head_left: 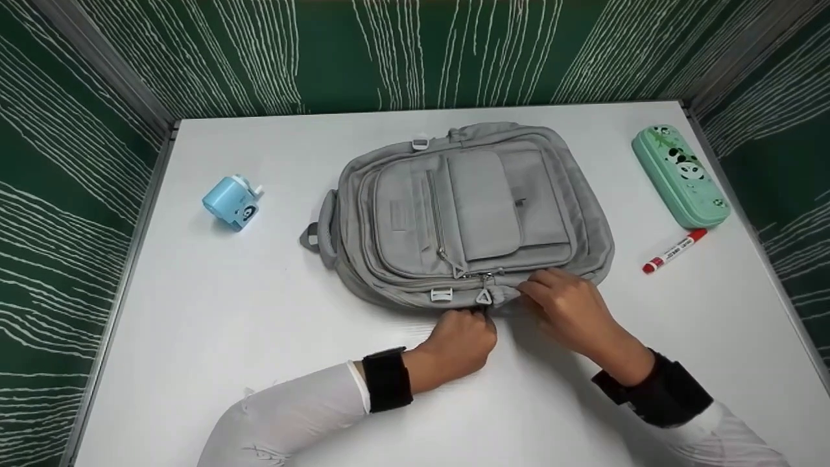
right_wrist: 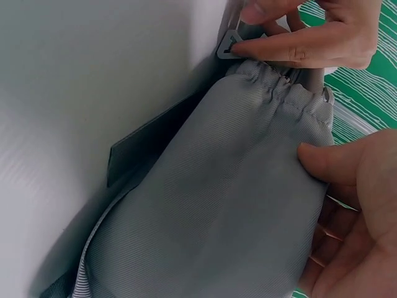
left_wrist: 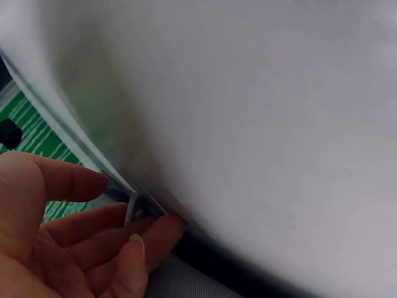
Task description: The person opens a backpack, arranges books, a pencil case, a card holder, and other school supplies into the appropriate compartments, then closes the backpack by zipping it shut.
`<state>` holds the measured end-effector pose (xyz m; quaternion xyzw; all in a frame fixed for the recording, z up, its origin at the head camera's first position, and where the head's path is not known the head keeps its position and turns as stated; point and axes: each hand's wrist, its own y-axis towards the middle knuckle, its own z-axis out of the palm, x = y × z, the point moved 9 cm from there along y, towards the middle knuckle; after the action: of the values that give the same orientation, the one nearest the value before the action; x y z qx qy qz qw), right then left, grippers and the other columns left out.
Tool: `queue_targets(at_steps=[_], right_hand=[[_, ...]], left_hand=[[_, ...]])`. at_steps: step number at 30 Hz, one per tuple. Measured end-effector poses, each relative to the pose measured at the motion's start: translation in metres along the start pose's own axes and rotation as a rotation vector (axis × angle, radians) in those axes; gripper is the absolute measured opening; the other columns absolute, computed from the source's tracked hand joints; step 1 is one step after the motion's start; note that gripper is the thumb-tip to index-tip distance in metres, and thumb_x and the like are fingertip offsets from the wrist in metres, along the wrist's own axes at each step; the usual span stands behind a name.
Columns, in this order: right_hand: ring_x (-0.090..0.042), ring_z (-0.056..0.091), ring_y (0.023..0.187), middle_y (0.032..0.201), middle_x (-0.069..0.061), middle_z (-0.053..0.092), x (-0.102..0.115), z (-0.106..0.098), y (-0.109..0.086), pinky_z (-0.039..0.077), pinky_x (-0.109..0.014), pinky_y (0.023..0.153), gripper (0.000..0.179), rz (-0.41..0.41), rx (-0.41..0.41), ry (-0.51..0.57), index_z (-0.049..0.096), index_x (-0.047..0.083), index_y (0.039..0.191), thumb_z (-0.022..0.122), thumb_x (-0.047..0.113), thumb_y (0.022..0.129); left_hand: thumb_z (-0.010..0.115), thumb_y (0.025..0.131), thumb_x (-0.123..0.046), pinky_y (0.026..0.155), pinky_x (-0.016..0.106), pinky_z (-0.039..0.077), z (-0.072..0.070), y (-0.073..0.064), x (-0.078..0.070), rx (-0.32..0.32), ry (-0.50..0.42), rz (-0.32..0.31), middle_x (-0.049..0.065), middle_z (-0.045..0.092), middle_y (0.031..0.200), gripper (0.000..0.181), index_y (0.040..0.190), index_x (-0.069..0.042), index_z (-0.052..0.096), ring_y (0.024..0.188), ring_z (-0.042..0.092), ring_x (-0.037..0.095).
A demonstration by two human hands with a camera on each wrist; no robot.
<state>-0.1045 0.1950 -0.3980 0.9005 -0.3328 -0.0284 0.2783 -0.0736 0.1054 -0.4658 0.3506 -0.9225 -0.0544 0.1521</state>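
A grey backpack (head_left: pixel 402 246) lies front side up on the white table, its top handle pointing left. At its near side my left hand (head_left: pixel 457 344) has curled fingers around a strap buckle (right_wrist: pixel 229 45), a grey angular piece; the strap behind it is mostly hidden. Just to the right, my right hand (head_left: pixel 570 311) grips the gathered side pocket (right_wrist: pixel 217 161), thumb on the outer cloth and fingers behind its edge. A triangular zipper pull (head_left: pixel 484 297) hangs between the two hands. In the left wrist view the left fingers (left_wrist: pixel 158 239) are close to the buckle.
To the left stands a light blue pencil sharpener (head_left: pixel 231 202) with a crank. On the right lie a green panda pencil case (head_left: pixel 681 176) and a red-and-white marker (head_left: pixel 674 251). Green walls with white streaks border the table's far edge and sides.
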Motion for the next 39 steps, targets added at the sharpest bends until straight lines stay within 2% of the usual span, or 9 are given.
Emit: queue_targets(at_steps=[4, 9, 13, 18, 20, 22, 25, 30, 39], right_hand=[[-0.028, 0.066, 0.074, 0.084, -0.008, 0.068, 0.000, 0.001, 0.001, 0.056, -0.042, 0.056, 0.023, 0.003, -0.006, -0.002, 0.076, 0.001, 0.093, 0.076, -0.014, 0.076], [-0.028, 0.066, 0.072, 0.082, -0.008, 0.068, -0.001, 0.001, 0.002, 0.055, -0.041, 0.056, 0.024, 0.001, -0.016, 0.001, 0.077, 0.001, 0.092, 0.077, -0.014, 0.074], [-0.027, 0.065, 0.071, 0.082, -0.007, 0.068, -0.002, 0.001, 0.000, 0.055, -0.041, 0.056, 0.023, 0.002, -0.018, 0.007, 0.077, 0.001, 0.092, 0.075, -0.012, 0.074], [-0.028, 0.066, 0.073, 0.084, -0.009, 0.070, -0.001, 0.004, -0.002, 0.055, -0.043, 0.059, 0.016, -0.004, -0.011, 0.031, 0.078, 0.001, 0.095, 0.062, 0.000, 0.093], [-0.028, 0.066, 0.074, 0.085, -0.009, 0.070, -0.002, 0.004, -0.003, 0.055, -0.043, 0.060, 0.021, -0.006, -0.008, 0.037, 0.078, 0.001, 0.095, 0.057, 0.003, 0.098], [-0.027, 0.066, 0.074, 0.085, -0.009, 0.070, -0.003, 0.003, -0.003, 0.055, -0.042, 0.060, 0.018, -0.012, -0.003, 0.038, 0.078, 0.001, 0.095, 0.060, 0.002, 0.096], [-0.027, 0.066, 0.075, 0.085, -0.009, 0.070, -0.003, 0.002, -0.004, 0.056, -0.041, 0.060, 0.015, -0.027, 0.007, 0.036, 0.078, 0.001, 0.096, 0.069, -0.005, 0.085], [-0.027, 0.066, 0.075, 0.086, -0.010, 0.069, -0.003, -0.003, -0.006, 0.056, -0.040, 0.059, 0.026, -0.042, -0.006, 0.031, 0.078, -0.001, 0.095, 0.078, -0.012, 0.071], [-0.027, 0.067, 0.076, 0.087, -0.009, 0.071, -0.002, 0.002, -0.007, 0.057, -0.040, 0.060, 0.029, -0.044, -0.008, 0.043, 0.079, -0.001, 0.096, 0.082, -0.013, 0.070]], left_hand=[[0.076, 0.084, -0.017, 0.042, 0.027, 0.048, -0.006, -0.001, 0.004, -0.085, -0.028, -0.023, -0.004, 0.061, 0.070, 0.012, 0.074, -0.020, 0.071, 0.058, 0.060, 0.011], [0.077, 0.083, -0.011, 0.045, 0.024, 0.050, -0.015, -0.006, 0.009, -0.176, -0.026, -0.084, -0.002, 0.062, 0.072, 0.011, 0.088, -0.013, 0.067, 0.060, 0.061, 0.010], [0.078, 0.079, -0.012, 0.044, 0.024, 0.049, -0.018, -0.011, 0.009, -0.208, 0.003, -0.117, -0.003, 0.062, 0.072, 0.015, 0.089, -0.013, 0.067, 0.059, 0.062, 0.009], [0.082, 0.075, -0.012, 0.042, 0.024, 0.048, -0.022, -0.019, 0.015, -0.232, 0.004, -0.169, -0.004, 0.061, 0.070, 0.020, 0.086, -0.012, 0.066, 0.056, 0.062, 0.009], [0.082, 0.075, -0.012, 0.042, 0.024, 0.048, -0.024, -0.021, 0.019, -0.236, -0.003, -0.193, -0.005, 0.059, 0.067, 0.021, 0.083, -0.012, 0.063, 0.054, 0.061, 0.009], [0.082, 0.076, -0.010, 0.042, 0.024, 0.049, -0.025, -0.022, 0.024, -0.232, -0.019, -0.222, -0.005, 0.057, 0.064, 0.022, 0.079, -0.014, 0.060, 0.053, 0.061, 0.009], [0.082, 0.074, -0.007, 0.043, 0.025, 0.050, -0.024, -0.025, 0.031, -0.199, -0.075, -0.254, -0.005, 0.056, 0.061, 0.024, 0.074, -0.015, 0.059, 0.052, 0.062, 0.011], [0.079, 0.071, 0.000, 0.044, 0.026, 0.051, -0.023, -0.034, 0.044, -0.135, -0.203, -0.275, -0.002, 0.057, 0.060, 0.026, 0.069, -0.015, 0.057, 0.053, 0.064, 0.015], [0.070, 0.069, 0.012, 0.045, 0.032, 0.053, -0.025, -0.064, 0.077, -0.116, -0.348, -0.355, 0.005, 0.061, 0.060, 0.027, 0.063, -0.010, 0.056, 0.055, 0.066, 0.020]])
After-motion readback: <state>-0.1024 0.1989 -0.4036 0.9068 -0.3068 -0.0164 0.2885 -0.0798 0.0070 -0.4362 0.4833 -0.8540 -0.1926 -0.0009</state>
